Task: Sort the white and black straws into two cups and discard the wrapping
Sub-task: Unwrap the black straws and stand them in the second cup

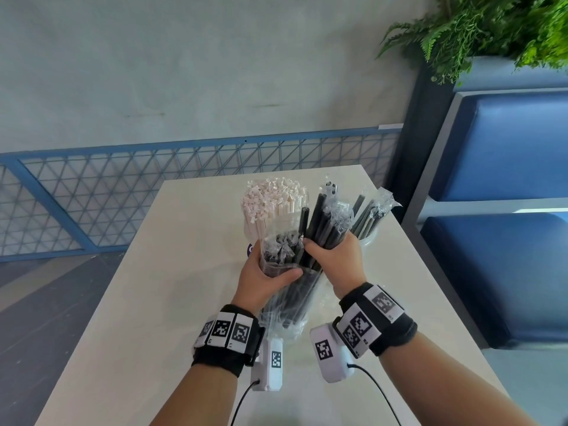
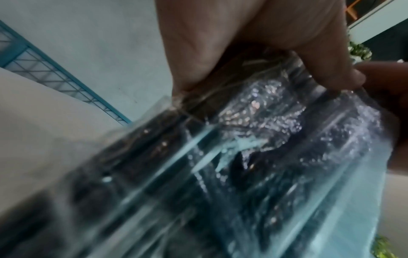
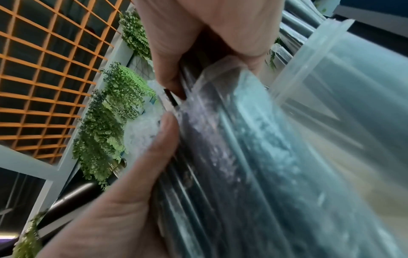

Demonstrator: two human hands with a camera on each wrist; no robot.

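Crinkling clear wrapping [image 1: 285, 315], matte black straws [image 1: 322, 219]

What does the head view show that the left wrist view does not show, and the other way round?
Only the head view shows the white straws standing in a cup, the second cup with black straws, the table and the right hand gripping a bunch of black straws. Only the left wrist view shows, close and blurred, the creases of the clear wrapping. Both show the left hand gripping the wrapped bundle.
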